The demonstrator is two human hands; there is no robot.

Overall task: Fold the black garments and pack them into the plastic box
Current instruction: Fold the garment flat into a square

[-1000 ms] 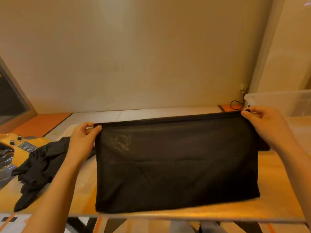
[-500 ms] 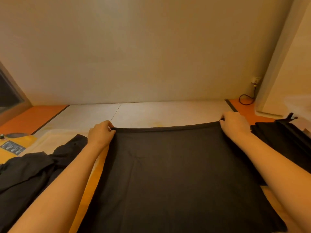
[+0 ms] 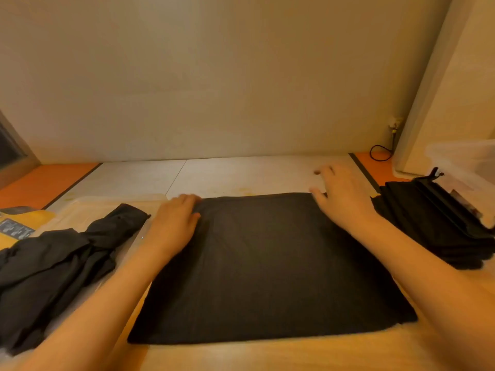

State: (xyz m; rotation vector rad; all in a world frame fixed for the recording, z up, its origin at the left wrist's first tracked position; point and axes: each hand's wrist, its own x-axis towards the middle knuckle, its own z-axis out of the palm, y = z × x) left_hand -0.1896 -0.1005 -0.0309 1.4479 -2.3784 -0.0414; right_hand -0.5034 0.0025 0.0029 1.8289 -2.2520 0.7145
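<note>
Right hand [image 3: 345, 202]: fingers [image 3: 330, 171] straight and spread, blurred, holding nothing. The thumb sits at the far right corner of the flat black garment [image 3: 267, 263]. Whether the palm touches the cloth cannot be told.

Left hand [image 3: 174, 223]: fingers [image 3: 187, 200] bent over the far left corner of the same garment, tips hidden. Whether they pinch the cloth or only press on it cannot be told. The thumb lies on the cloth.

Flat black garment: spread as a rectangle on the wooden table [image 3: 267, 356].
- Far edge: straight, running from the left hand to the right thumb. Pale floor tiles show beyond it.
- Near edge: roughly parallel to the table's near side, with a bare strip of table between.
- Left edge: partly covered by the left forearm.
- Right edge: partly covered by the right forearm, ending in a slightly ragged near corner.

Left side: a crumpled black garment [image 3: 53, 263] lies near the flat one, apart from it, with an open gap between.

Right side: a folded stack of black garments [image 3: 434, 226] lies near the right edge, with a narrow gap of bare table. The translucent plastic box [image 3: 463, 162] stands just behind the stack. Whether the stack sits inside its wall cannot be told.

Far right, on the floor: a black cable [image 3: 380, 153] loops below the wall.
</note>
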